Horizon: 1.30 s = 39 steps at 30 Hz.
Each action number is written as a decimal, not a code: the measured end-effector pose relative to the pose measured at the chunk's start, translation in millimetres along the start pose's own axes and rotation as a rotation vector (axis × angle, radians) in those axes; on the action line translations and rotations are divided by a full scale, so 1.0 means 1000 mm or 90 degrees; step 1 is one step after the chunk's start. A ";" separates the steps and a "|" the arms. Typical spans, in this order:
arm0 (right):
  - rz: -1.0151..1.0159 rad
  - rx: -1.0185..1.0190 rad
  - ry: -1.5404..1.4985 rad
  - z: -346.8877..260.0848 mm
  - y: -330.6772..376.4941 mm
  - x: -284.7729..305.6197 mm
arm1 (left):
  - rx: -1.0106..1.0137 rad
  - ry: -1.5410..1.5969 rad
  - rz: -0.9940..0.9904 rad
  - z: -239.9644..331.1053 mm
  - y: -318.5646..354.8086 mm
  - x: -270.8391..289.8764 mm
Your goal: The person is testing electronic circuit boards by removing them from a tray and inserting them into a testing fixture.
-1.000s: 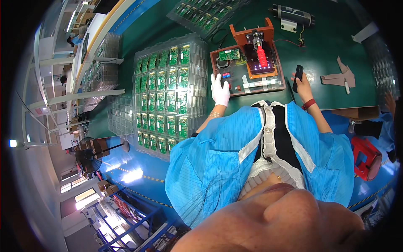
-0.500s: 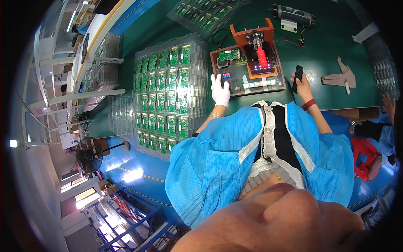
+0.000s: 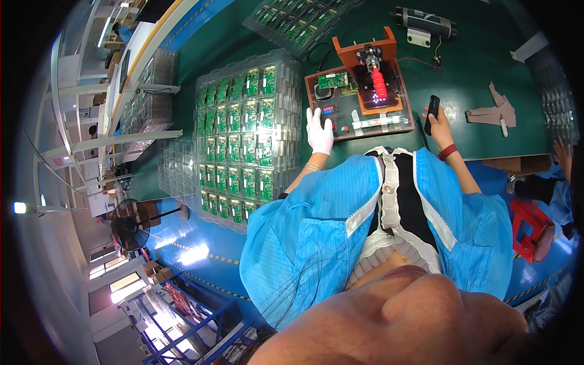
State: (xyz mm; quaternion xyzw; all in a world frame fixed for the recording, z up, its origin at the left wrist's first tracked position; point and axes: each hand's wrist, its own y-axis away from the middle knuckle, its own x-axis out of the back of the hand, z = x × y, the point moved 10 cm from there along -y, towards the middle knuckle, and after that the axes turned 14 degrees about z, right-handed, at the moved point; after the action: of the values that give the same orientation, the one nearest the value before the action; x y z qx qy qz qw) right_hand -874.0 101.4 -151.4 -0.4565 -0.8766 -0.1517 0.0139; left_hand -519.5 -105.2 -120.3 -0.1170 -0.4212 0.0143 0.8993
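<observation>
My left hand (image 3: 319,132), in a white glove, rests at the left front corner of a brown test fixture (image 3: 382,129). Its fingers are stretched out, with the thumb apart. A toggle clamp with a red handle (image 3: 379,84) stands on the fixture, and small lights glow beneath it. A green circuit board (image 3: 333,80) lies on the fixture's back left part, near a small lit display (image 3: 329,111). To the right of the fixture, my bare right hand (image 3: 441,126) is closed around a black handheld device (image 3: 432,114), held upright.
Clear plastic trays of green circuit boards (image 3: 234,146) are stacked to the left; another tray (image 3: 298,24) sits at the back. A dark cylinder on a bracket (image 3: 426,24) lies at back right. Cut brown cardboard (image 3: 494,112) is on the right. Someone's hand (image 3: 563,152) shows at far right.
Both hands stay in place, the right still around the black device. The small lights under the clamp look fewer, and the display looks brighter.
</observation>
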 end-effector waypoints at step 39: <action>-0.209 0.786 0.380 -0.105 0.128 -0.067 | -0.120 0.155 -0.211 0.092 0.040 -0.002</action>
State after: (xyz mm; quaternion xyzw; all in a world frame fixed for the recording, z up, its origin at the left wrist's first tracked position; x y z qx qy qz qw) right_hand -744.2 87.5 -30.1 -0.1661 -0.8188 0.2545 0.4870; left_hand -587.4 -48.7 -74.0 -0.1306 -0.3229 -0.1873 0.9185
